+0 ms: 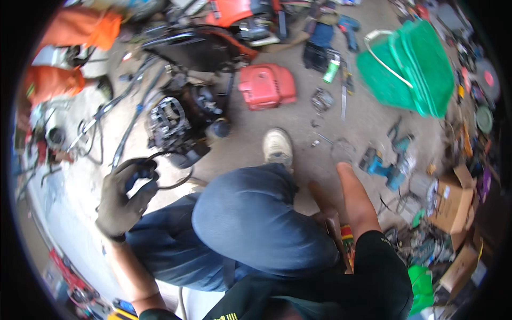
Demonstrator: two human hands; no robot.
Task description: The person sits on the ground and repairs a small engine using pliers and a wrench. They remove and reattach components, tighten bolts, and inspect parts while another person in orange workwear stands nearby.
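My left hand point(125, 200), in a grey-brown work glove, is curled around a thin black cable or hose point(188, 180) that bends in a loop beside my knee. Just beyond it stands a greasy small engine point(169, 120) with exposed metal parts. My right hand point(343, 152), also gloved, is stretched down to the floor on the right. It is blurred against the grey floor, so its fingers cannot be made out. Small metal pieces point(319, 141) lie by it, and a blue cordless drill point(380, 166) rests to its right.
A red plastic cover point(268, 86) and a round metal part point(322, 100) lie ahead. Stacked green buckets point(408, 69) lean at the far right, above cardboard boxes point(453, 200) and heaped tools. Another person's orange-clad legs point(56, 88) show at the far left.
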